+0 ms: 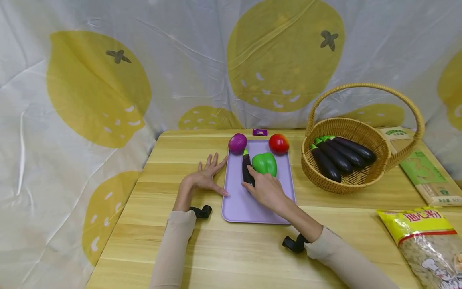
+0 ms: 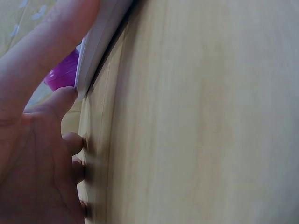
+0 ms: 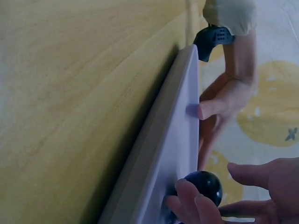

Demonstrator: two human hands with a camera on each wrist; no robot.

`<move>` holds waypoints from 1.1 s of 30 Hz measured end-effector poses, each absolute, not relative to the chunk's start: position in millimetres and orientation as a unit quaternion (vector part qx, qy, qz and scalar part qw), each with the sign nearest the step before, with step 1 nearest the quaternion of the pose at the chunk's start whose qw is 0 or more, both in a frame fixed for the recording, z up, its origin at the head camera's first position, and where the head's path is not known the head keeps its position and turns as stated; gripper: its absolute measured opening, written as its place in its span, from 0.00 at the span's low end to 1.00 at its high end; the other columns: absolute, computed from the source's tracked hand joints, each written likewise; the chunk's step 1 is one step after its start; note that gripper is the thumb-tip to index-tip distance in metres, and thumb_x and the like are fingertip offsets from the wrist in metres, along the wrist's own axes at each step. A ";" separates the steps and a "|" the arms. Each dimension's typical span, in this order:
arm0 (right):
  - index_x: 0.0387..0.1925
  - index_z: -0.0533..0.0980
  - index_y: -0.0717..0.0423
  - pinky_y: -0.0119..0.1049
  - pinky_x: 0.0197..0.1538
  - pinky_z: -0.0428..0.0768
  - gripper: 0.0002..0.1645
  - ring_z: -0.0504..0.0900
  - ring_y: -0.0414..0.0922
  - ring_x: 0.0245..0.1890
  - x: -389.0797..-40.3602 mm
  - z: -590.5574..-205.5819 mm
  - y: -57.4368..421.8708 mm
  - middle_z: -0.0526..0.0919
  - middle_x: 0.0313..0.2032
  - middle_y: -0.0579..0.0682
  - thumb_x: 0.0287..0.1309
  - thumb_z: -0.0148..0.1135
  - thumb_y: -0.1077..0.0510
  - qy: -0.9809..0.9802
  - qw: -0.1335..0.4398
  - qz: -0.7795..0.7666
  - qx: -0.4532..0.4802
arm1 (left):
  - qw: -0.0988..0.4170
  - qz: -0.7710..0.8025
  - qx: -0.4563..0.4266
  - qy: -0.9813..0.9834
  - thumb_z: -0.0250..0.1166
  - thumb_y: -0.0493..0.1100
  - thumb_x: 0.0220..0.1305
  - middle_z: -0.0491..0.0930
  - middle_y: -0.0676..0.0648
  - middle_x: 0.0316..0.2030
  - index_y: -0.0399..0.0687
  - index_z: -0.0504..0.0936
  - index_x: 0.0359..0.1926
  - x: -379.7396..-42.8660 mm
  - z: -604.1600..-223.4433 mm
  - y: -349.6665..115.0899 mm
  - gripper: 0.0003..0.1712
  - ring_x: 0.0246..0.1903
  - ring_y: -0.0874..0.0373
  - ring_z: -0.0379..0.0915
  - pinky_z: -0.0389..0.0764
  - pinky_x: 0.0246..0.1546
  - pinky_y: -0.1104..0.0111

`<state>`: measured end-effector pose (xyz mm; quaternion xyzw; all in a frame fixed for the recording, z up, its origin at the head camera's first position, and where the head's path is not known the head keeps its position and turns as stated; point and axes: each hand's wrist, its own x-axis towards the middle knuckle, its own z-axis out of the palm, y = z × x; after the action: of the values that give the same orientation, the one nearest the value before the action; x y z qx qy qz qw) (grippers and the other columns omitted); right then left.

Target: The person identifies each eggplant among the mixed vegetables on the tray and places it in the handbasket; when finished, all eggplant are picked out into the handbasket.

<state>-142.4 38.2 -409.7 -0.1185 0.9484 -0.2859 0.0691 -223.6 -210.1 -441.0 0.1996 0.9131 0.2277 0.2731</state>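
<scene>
A lilac tray (image 1: pixel 236 208) lies on the wooden table. On it an eggplant (image 1: pixel 246 161) points its green stem away, beside a green bell pepper (image 1: pixel 264 162). My right hand (image 1: pixel 268 192) reaches over the tray, fingers curled about the eggplant's near half. In the right wrist view the dark rounded end of the eggplant (image 3: pixel 212 185) shows between fingers and thumb. My left hand (image 1: pixel 204 178) is spread at the tray's left side, thumb and index fingertip at the rim. At the far corners are a purple onion (image 1: pixel 237 143) and a red tomato (image 1: pixel 279 144).
A wicker basket (image 1: pixel 306 172) with a tall handle, holding several eggplants, stands right of the tray. Beyond it lies a green-and-tan packet (image 1: pixel 427 172). A yellow-topped food bag (image 1: pixel 429 245) occupies the near right. A small purple packet (image 1: pixel 260 132) sits behind the tray, before a lemon-print cloth (image 1: pixel 187 52).
</scene>
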 end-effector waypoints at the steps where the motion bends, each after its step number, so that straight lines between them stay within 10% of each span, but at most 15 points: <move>1: 0.75 0.68 0.58 0.29 0.16 0.58 0.39 0.58 0.39 0.10 -143.3 -410.5 36.9 0.61 0.11 0.43 0.70 0.66 0.46 0.949 0.069 -0.282 -0.120 | 0.273 0.228 0.199 0.913 0.81 0.65 0.48 0.14 0.39 0.81 0.64 0.32 0.84 -223.5 -441.0 -210.3 0.79 0.79 0.42 0.04 0.15 0.76 0.37; 24: 0.71 0.73 0.56 0.33 0.17 0.65 0.35 0.63 0.41 0.13 -126.3 -402.5 40.8 0.67 0.11 0.47 0.67 0.68 0.47 0.963 0.080 -0.207 -0.153 | 0.269 0.231 0.200 0.914 0.82 0.64 0.47 0.15 0.38 0.81 0.63 0.32 0.84 -222.3 -440.7 -211.6 0.79 0.79 0.41 0.05 0.15 0.75 0.36; 33: 0.68 0.74 0.62 0.39 0.23 0.80 0.33 0.77 0.47 0.23 -127.6 -406.7 35.0 0.89 0.35 0.64 0.64 0.71 0.57 0.955 0.062 -0.219 -0.193 | 0.269 0.238 0.202 0.911 0.82 0.64 0.47 0.15 0.37 0.81 0.62 0.33 0.84 -221.7 -439.7 -209.8 0.80 0.80 0.40 0.06 0.16 0.76 0.36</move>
<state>-127.6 35.0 -406.7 -0.1925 0.9546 -0.2187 0.0625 -221.7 -209.8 -439.7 0.2022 0.9111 0.2378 0.2693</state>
